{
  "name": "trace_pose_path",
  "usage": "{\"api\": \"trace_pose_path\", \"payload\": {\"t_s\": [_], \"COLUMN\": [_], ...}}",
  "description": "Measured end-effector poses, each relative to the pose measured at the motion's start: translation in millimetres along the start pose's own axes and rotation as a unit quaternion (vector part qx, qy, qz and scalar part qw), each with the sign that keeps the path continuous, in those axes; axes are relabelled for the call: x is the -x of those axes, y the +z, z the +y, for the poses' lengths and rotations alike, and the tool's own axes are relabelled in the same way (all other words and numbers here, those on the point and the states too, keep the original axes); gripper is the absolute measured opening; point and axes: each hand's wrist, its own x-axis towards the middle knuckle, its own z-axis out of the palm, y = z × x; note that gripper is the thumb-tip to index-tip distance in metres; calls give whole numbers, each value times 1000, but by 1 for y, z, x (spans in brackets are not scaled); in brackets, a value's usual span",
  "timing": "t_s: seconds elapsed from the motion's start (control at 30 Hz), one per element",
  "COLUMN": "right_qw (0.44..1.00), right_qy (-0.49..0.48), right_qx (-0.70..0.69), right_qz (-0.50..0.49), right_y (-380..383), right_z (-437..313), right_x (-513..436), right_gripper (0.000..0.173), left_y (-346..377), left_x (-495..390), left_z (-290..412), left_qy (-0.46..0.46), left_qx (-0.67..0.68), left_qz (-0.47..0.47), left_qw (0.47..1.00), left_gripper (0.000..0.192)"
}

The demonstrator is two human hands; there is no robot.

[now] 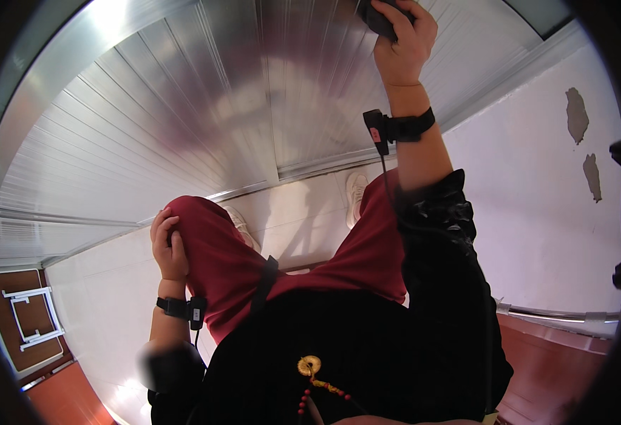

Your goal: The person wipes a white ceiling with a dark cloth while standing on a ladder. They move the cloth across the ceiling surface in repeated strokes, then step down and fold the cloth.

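Note:
My right hand (407, 40) is raised at the top of the view, its fingers closed around a dark object (382, 18), partly cut off by the view's edge; its kind cannot be made out. It is at the ribbed metallic panel (225, 90). My left hand (169, 244) rests on my left knee, over the red trousers (209, 228), and holds nothing visible. Each wrist wears a black strap with a small device and a cable.
A white wall (523, 186) with chipped patches stands at the right, with a metal rail (549, 313) below. Pale floor tiles (294, 218) lie under my shoes. At the lower left is a brown panel (2, 303) with a white frame (53, 313).

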Motion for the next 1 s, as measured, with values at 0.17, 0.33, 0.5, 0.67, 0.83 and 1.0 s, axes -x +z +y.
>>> {"api": "trace_pose_path", "payload": {"t_s": [0.17,0.33,0.5,0.67,0.83,1.0], "right_qw": [995,968,933,820,542,725], "right_qy": [99,247,337,539,805,635], "right_qx": [-13,8,50,71,-207,-194], "right_qz": [4,-49,-114,-179,124,184], "right_y": [17,23,24,25,40,30], "right_z": [-9,-42,-42,-39,-46,-41], "right_x": [82,189,262,314,288,177], "right_gripper": [40,34,32,33,20,12], "left_y": [1,4,6,7,6,2], "left_x": [0,-7,-11,-5,-3,1], "left_z": [0,6,8,6,4,1], "left_qy": [-17,-18,-7,-16,-24,-17], "left_qx": [16,8,1,-1,-2,-12], "left_qz": [-4,-28,-32,-13,-5,1], "left_qw": [1000,999,999,1000,1000,1000], "left_gripper": [30,30,30,30,31,31]}}
